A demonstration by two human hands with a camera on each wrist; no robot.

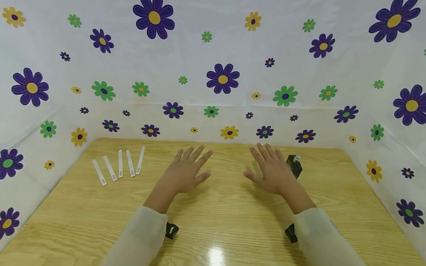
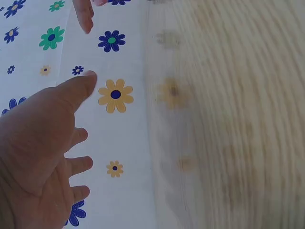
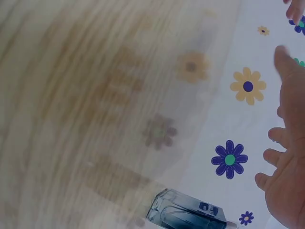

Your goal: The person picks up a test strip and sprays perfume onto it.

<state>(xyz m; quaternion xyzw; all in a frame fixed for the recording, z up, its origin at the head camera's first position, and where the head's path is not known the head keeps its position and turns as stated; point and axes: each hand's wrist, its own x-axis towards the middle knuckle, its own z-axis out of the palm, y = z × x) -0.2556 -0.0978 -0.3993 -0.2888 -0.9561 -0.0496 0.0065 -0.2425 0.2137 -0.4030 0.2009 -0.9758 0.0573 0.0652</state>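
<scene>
Flowered sheeting point(image 1: 191, 56) walls a wood-grain worktop point(image 1: 224, 204) (glare point(image 1: 216, 261) near the front); the left hand point(image 1: 184, 173) and right hand point(image 1: 274, 170) spread wide over it, a bottle point(image 1: 296, 168) just beside the right, white strips point(image 1: 120, 164) leftward.

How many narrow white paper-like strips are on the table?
5, all on the light wooden table, left of the left hand: leftmost narrow white strip, second strip, middle strip, fourth strip, rightmost strip. Others could hide beneath the cream sleeves.
</scene>
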